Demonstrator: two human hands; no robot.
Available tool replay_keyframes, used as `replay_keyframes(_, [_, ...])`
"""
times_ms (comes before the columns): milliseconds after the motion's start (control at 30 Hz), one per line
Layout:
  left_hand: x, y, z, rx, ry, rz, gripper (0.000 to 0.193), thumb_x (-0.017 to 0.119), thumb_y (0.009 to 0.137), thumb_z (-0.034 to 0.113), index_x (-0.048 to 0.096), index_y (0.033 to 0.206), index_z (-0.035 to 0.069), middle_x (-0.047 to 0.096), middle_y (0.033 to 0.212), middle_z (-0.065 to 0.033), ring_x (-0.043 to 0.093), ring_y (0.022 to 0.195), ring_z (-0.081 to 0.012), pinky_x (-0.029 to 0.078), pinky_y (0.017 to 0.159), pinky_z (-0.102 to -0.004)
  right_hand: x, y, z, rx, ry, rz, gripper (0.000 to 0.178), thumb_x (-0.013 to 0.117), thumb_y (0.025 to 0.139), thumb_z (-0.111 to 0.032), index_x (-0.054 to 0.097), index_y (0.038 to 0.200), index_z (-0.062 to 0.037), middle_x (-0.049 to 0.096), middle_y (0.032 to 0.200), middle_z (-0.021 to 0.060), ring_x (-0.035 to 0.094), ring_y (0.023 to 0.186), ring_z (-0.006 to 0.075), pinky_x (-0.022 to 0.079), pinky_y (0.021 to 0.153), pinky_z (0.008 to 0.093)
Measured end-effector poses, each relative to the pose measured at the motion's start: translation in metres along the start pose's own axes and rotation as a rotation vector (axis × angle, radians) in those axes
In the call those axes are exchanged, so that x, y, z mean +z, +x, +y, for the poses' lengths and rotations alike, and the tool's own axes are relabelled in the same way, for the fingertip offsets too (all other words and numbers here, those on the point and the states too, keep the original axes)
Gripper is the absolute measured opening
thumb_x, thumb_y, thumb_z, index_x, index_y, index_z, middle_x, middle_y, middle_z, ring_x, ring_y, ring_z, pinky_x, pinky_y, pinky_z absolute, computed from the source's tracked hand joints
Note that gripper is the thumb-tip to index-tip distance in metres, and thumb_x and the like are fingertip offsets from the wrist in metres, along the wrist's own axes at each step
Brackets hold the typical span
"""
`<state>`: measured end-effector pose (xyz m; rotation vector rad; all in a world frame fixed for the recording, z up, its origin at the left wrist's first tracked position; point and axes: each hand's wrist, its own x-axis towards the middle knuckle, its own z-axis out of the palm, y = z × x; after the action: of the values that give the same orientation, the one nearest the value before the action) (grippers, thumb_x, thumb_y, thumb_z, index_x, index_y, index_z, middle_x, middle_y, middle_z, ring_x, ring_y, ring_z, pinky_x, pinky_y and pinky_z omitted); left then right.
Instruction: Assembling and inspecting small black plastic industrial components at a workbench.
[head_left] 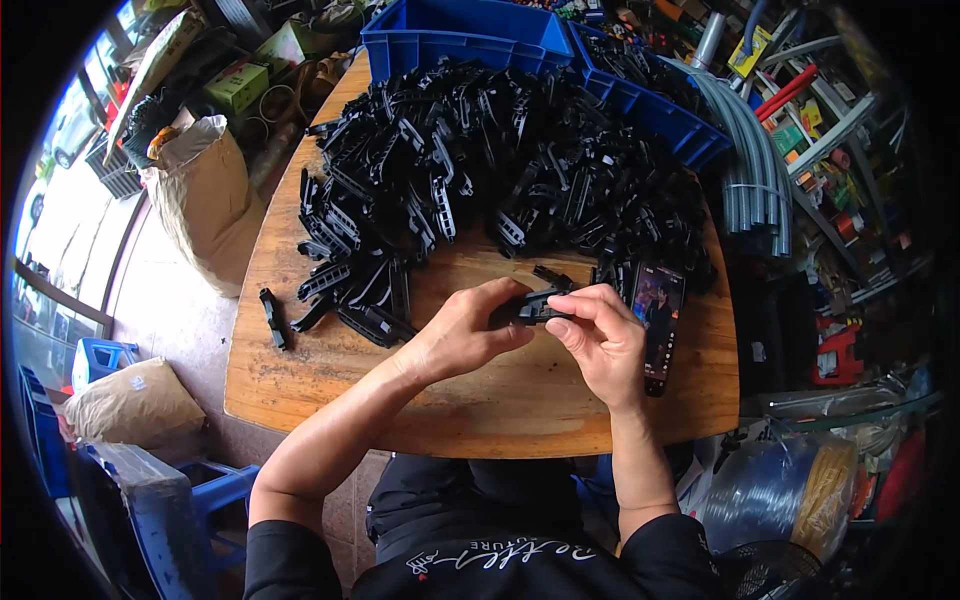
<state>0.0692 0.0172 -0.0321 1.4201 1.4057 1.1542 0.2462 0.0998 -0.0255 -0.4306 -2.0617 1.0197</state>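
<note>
Between my two hands, above the near part of the wooden table point(480, 420), is a small black plastic part point(538, 306). My left hand point(475, 325) grips its left end, fingers wrapped round it. At its right end, my right hand point(605, 340) pinches it between thumb and fingertips. Just behind the held part lies another black piece point(552, 277) on the wood. A big heap of similar long, slotted black plastic parts point(440, 150) covers the far half of the table. One single black part point(272, 320) lies apart by the left edge.
A phone point(657, 325) with its screen lit lies right of my right hand. Behind the heap stand a blue bin point(470, 40) and a second blue bin point(650, 110) holding black parts. Grey tubing point(755, 170) hangs at the right; a brown sack point(205, 200) stands left, a blue stool point(170, 510) lower left.
</note>
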Motion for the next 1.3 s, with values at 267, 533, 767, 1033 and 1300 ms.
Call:
replay_keyframes(267, [0.006,-0.001,-0.001,0.215,0.091,0.057,0.033,0.063,0.086,0.021,0.052,0.106,-0.003,0.058,0.086,-0.0151,0.056,0.076,-0.0191,0.045,0.067,-0.0325,0.005,0.000,0.000,0.013,0.029,0.049,0.019,0.070,0.078,-0.002,0.066,0.096,-0.0005,0.060,0.089,0.0047,0.059,0.079,0.0111,0.051,0.067,0.0211])
replay_keyframes(533, [0.006,-0.005,0.004,0.180,0.177,0.025,0.022,0.059,0.088,0.016,0.048,0.098,-0.001,0.056,0.075,-0.0165,0.055,0.065,-0.0330,0.042,0.060,-0.0375,0.001,0.002,0.006,0.130,0.043,0.030,0.055,0.073,0.079,-0.022,0.048,0.122,0.0020,0.052,0.100,0.0012,0.049,0.087,0.0071,0.042,0.077,0.0200])
replay_keyframes(767, [0.012,-0.008,0.005,0.259,0.233,0.055,0.022,0.057,0.089,0.016,0.045,0.095,-0.001,0.054,0.069,-0.0188,0.054,0.064,-0.0384,0.040,0.054,-0.0411,0.000,0.001,0.009,0.306,0.372,-0.033,0.038,0.074,0.078,-0.025,0.056,0.101,-0.0005,0.059,0.077,-0.0021,0.054,0.070,0.0041,0.044,0.064,0.0178])
replay_keyframes(1033, [0.015,-0.017,0.001,0.373,0.244,0.106,0.023,0.060,0.088,0.022,0.053,0.086,0.000,0.048,0.061,-0.0147,0.050,0.052,-0.0328,0.038,0.049,-0.0348,-0.006,0.002,0.001,0.293,0.425,-0.084,0.026,0.073,0.080,-0.018,0.054,0.086,-0.0018,0.053,0.068,-0.0043,0.042,0.059,0.0008,0.034,0.052,0.0170])
replay_keyframes(1300, [0.018,-0.003,-0.003,0.423,0.174,0.045,0.027,0.061,0.086,0.021,0.054,0.097,-0.002,0.059,0.077,-0.0182,0.059,0.068,-0.0357,0.044,0.059,-0.0398,-0.012,0.001,0.013,0.112,0.198,-0.115,0.027,0.076,0.076,-0.019,0.055,0.073,-0.0031,0.053,0.069,-0.0012,0.045,0.062,0.0047,0.035,0.054,0.0208])
